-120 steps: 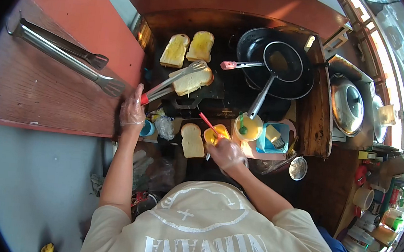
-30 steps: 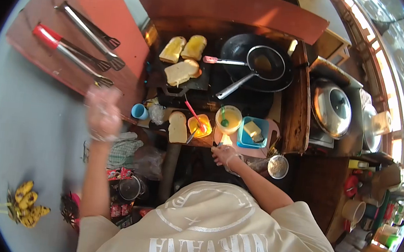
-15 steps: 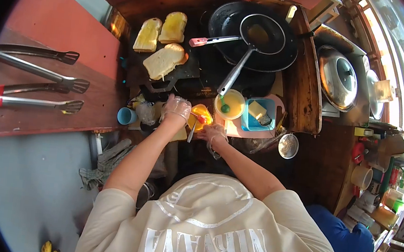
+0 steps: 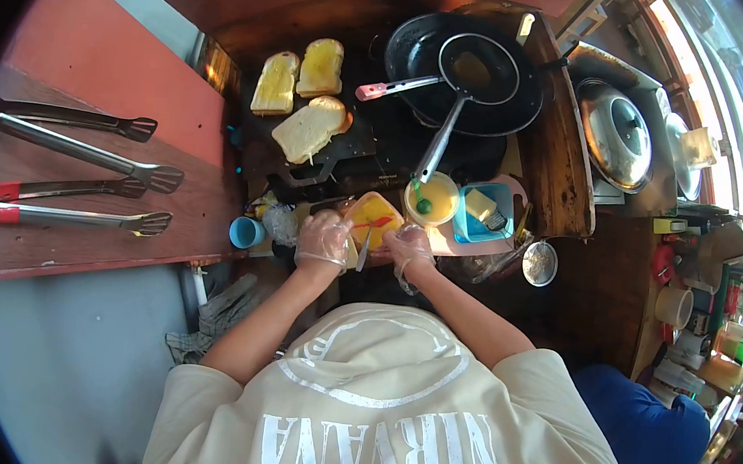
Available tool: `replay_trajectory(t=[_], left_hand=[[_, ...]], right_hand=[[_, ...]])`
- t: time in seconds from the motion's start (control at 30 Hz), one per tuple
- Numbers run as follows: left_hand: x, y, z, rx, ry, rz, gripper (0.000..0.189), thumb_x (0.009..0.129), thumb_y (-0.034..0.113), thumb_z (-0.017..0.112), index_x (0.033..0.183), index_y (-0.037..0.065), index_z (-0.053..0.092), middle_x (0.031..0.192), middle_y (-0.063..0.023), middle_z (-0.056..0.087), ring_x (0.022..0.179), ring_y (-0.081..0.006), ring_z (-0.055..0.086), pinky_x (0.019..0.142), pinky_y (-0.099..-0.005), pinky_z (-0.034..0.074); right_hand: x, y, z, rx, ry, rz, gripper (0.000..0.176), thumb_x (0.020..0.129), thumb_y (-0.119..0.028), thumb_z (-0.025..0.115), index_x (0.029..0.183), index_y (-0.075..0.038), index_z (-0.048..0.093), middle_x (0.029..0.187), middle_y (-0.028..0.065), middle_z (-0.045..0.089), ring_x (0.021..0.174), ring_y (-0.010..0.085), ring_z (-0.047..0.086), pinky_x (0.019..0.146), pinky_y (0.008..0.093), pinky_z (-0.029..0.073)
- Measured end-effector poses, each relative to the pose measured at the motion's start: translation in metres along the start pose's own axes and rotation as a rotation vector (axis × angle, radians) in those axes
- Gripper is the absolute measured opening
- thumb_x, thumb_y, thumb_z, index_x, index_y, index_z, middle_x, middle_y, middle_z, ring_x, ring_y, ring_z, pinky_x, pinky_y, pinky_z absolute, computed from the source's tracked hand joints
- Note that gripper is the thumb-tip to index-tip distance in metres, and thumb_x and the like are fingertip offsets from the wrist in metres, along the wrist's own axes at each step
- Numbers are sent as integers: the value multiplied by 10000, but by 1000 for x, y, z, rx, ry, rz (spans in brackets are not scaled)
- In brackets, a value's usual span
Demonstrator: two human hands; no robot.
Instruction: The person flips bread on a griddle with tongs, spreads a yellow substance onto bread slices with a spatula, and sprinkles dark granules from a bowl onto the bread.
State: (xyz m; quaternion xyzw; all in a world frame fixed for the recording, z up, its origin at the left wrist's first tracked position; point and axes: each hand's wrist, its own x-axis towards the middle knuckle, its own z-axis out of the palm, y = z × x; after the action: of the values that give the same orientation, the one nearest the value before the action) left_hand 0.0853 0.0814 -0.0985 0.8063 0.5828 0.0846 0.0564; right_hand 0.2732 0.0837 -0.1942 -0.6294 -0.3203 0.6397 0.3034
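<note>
Head view: orange bowl, with a red-handled utensil lying in it, is sitting at the near counter edge, just beyond both gloved hands. Left hand is lying palm-down with its fingers loosely curled, and right hand is curling beside a slim metal utensil; whether either is gripping anything cannot be told. Yellow-filled cup, blue butter tub and bread slices on the griddle are sitting beyond, while tongs are resting well left.
</note>
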Motion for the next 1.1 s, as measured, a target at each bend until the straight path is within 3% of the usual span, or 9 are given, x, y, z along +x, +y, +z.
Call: replay_trajectory(t=[0.1, 0.17, 0.27, 0.5, 0.77, 0.9, 0.97, 1.0, 1.1], left_hand=[[-9, -4, 6, -233, 65, -95, 112, 785, 150, 651, 844, 88, 723, 851, -133, 692, 853, -312, 662, 762, -447, 503], [-15, -4, 3, -505, 54, -313, 124, 809, 149, 680, 883, 74, 746, 838, -162, 703, 792, -339, 671, 746, -424, 521], [-19, -9, -8, -645, 44, -397, 147, 825, 135, 691, 938, 59, 748, 876, -175, 708, 812, -346, 679, 759, -416, 528], [-19, -18, -14, -622, 169, -424, 146, 832, 105, 686, 953, 51, 746, 885, -183, 707, 824, -350, 685, 749, -396, 537], [-8, -49, -23, -850, 231, -585, 152, 842, 98, 693, 968, 25, 737, 873, -160, 729, 763, -230, 710, 724, -321, 535], [9, -81, -56, -616, 403, -613, 161, 848, 107, 695, 984, 27, 727, 865, -185, 713, 758, -257, 698, 722, -349, 527], [19, -100, -56, -539, 427, -723, 159, 851, 87, 691, 986, 9, 720, 848, -148, 715, 751, -214, 675, 723, -339, 514], [20, -105, -56, -354, 466, -630, 137, 872, 100, 648, 968, 17, 701, 868, -181, 697, 794, -289, 680, 740, -388, 521], [28, -97, -43, -72, 380, -614, 136, 891, 99, 584, 966, 32, 675, 883, -202, 672, 840, -363, 660, 741, -452, 522]], right_hand=[[-11, -28, 3, 86, -21, 36, 195, 865, -114, 663, 878, 69, 596, 752, 150, 691, 636, 218, 712, 543, 320, 604], [-22, -52, 6, 62, -7, 61, 192, 866, -112, 663, 874, 68, 597, 747, 146, 690, 624, 213, 711, 533, 317, 600], [-30, -75, 8, 51, -3, 96, 206, 879, -107, 649, 885, 88, 583, 750, 154, 676, 623, 240, 707, 544, 331, 609], [-28, -99, 13, 44, -58, 58, 205, 891, -88, 625, 862, 110, 580, 758, 174, 652, 667, 275, 706, 611, 365, 626], [-9, -118, 32, 239, -113, 28, 188, 888, -76, 613, 805, 92, 597, 752, 169, 646, 671, 270, 695, 635, 359, 623], [-3, -137, 46, 284, -137, 39, 185, 884, -80, 613, 793, 81, 597, 747, 166, 645, 658, 265, 690, 638, 362, 621], [-4, -144, 50, 280, -128, 51, 185, 881, -81, 615, 791, 79, 598, 747, 167, 644, 658, 266, 690, 639, 360, 620], [-2, -145, 50, 276, -120, 68, 185, 878, -82, 617, 788, 78, 598, 747, 168, 644, 658, 266, 690, 640, 359, 619], [-2, -142, 48, 254, -123, 60, 190, 873, -87, 623, 795, 83, 595, 753, 174, 646, 660, 271, 691, 639, 361, 618]])
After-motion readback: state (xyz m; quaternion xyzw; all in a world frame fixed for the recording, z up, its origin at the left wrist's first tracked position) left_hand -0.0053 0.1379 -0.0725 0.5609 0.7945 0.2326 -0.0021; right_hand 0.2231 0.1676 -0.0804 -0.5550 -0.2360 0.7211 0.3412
